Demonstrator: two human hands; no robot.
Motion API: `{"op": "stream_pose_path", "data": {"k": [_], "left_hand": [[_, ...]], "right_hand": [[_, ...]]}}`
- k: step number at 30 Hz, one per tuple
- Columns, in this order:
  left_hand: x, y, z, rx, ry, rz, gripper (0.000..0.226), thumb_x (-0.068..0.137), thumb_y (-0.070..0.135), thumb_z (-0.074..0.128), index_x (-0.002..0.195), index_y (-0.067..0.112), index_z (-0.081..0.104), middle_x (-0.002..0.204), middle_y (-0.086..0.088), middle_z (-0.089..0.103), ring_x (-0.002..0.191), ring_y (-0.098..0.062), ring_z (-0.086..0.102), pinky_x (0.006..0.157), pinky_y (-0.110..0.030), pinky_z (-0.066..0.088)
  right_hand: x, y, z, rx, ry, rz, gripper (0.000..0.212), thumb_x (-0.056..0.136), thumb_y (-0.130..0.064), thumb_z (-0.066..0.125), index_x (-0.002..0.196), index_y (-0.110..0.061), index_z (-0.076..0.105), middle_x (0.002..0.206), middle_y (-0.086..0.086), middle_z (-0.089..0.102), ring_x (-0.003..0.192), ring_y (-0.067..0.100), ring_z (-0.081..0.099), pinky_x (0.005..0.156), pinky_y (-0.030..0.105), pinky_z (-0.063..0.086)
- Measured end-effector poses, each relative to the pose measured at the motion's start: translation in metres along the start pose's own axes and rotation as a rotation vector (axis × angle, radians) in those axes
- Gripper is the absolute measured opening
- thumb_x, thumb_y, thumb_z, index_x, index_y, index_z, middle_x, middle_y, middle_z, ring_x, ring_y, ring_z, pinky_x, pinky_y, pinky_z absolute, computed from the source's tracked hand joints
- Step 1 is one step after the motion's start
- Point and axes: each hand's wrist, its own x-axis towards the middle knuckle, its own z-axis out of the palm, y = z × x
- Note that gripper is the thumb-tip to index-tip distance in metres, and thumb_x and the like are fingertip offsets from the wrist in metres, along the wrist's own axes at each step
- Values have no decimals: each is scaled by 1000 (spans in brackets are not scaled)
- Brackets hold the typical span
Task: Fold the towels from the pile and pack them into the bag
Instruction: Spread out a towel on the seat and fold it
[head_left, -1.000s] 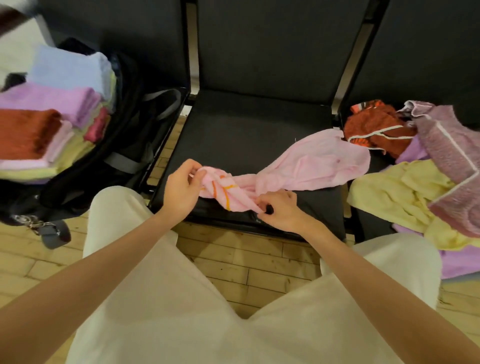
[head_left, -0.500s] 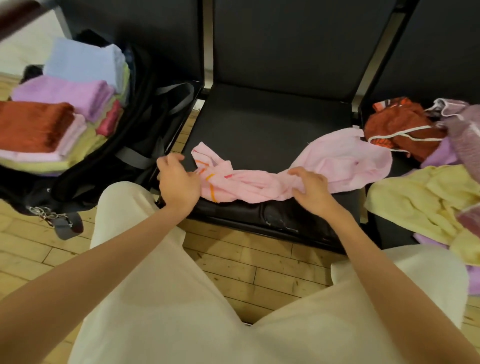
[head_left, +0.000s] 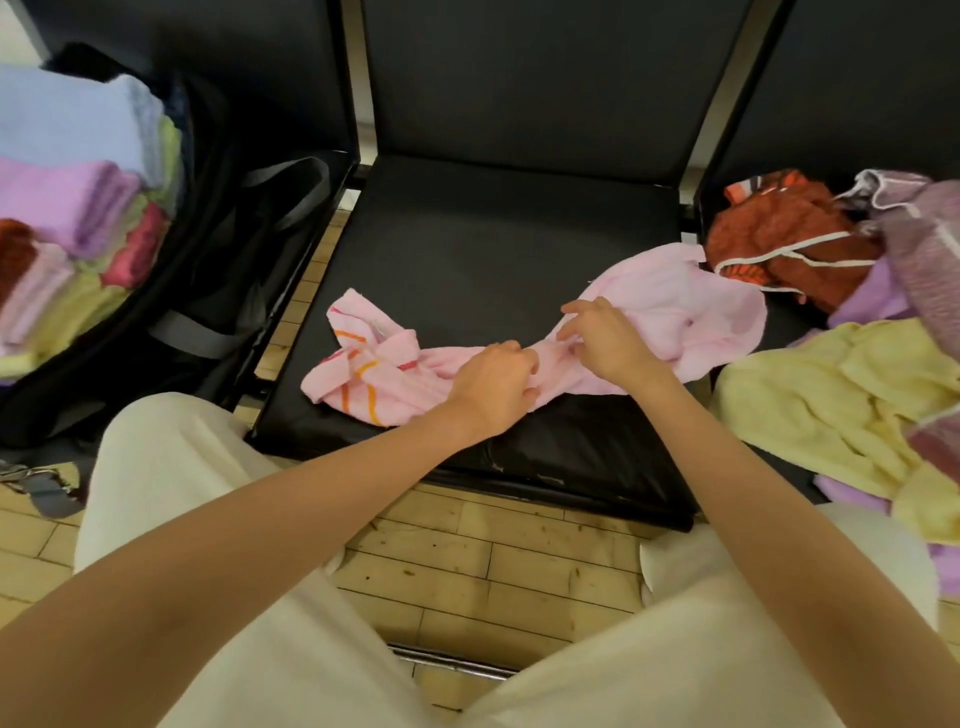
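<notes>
1. We see a pink towel (head_left: 649, 312) with orange stripes lying crumpled across the black seat (head_left: 483, 249), stretched from near the seat's front left corner to its right edge.
2. Our left hand (head_left: 493, 384) sits on the middle of that towel near the seat's front edge, fingers curled round a bunched fold of cloth.
3. Our right hand (head_left: 602, 338) is just beside the left one, almost touching it, with thumb and fingertips pinching the towel where it widens toward the right edge.
4. The striped end of the towel lies loose at the seat's front left, clear of both hands.
5. On the seat to the right lies the pile (head_left: 831, 405) of unfolded towels: a yellow one nearest us, a rust-coloured one with white trim behind it, and mauve ones at the far right edge.
6. The pink towel's far end just reaches the rust-coloured one.
7. On the seat to the left stands the open black bag (head_left: 218, 270), with folded towels (head_left: 78, 197) stacked inside: blue, lilac, yellow, pink and dark red.
8. Our pale trousers (head_left: 218, 545) fill the near foreground above a wooden floor (head_left: 493, 561).
</notes>
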Motion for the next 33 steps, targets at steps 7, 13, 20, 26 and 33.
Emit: {"op": "stream_pose_path", "data": {"k": [7,13,20,26,33], "left_hand": [[17,7,11,87,-66,-197,36,91,37,55,108,6,57,102,-10,58,90,-27,61,72,-34,47],[16,6,-14,19,84,-298,24,97,15,40,78,7,52,79,-12,62,72,-27,56,61,-33,33],[-20,-6,-65,-128,440,-292,14,101,17,37,90,10,38,58,1,42,48,-12,39,42,-24,27],[-46,-13,-103,-317,650,-376,17,103,20,35,92,8,40,57,4,43,46,-10,39,41,-20,31],[-54,12,-155,-573,884,-447,15,103,14,35,92,7,40,69,7,39,58,-2,39,54,-9,40]], "right_hand": [[-1,6,-3,64,182,-47,21,93,-21,54,97,-18,74,122,0,62,110,24,50,90,35,35],[-11,-1,-14,106,333,-115,17,93,-25,55,94,-16,70,97,1,69,102,22,55,94,33,30],[-35,-6,-26,29,464,-158,15,90,-17,61,96,-13,73,91,6,71,92,27,62,93,41,38],[-60,-15,-30,53,603,-72,8,85,-13,66,83,-14,74,78,4,71,80,27,65,85,39,42],[-88,-31,-23,206,522,-46,8,83,-15,69,88,-13,75,85,3,72,89,23,63,86,34,36]]}}
